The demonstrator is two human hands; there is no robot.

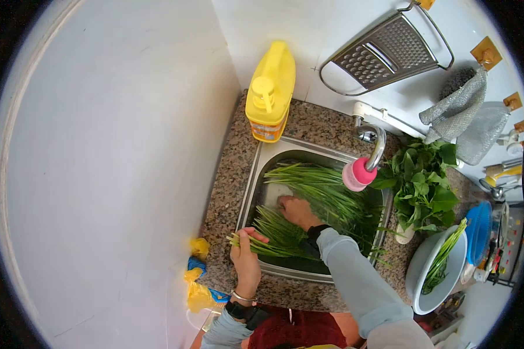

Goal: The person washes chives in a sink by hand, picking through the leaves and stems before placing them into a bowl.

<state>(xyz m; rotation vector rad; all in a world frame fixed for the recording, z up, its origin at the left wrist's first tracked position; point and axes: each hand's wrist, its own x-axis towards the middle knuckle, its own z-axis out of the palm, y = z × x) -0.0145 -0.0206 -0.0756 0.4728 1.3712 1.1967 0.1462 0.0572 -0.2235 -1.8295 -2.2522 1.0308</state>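
Observation:
A bunch of long, thin green chives (268,232) is held in my left hand (247,256) at the sink's near left rim. Their pale ends stick out past my fingers, and the leaves trail into the sink. My right hand (298,211) is down inside the sink (255,168), between that bunch and a larger pile of chives (326,189). Its fingers point downward and are mostly hidden, so whether they grip anything cannot be made out. More loose leaves lie along the sink's right side.
A yellow jug (272,93) stands behind the sink. The faucet (378,145) with a pink nozzle (360,173) hangs over it. To the right are leafy greens (422,186), a grey bowl (416,279) holding chives and a blue basket (479,232). A grater (387,55) hangs on the wall.

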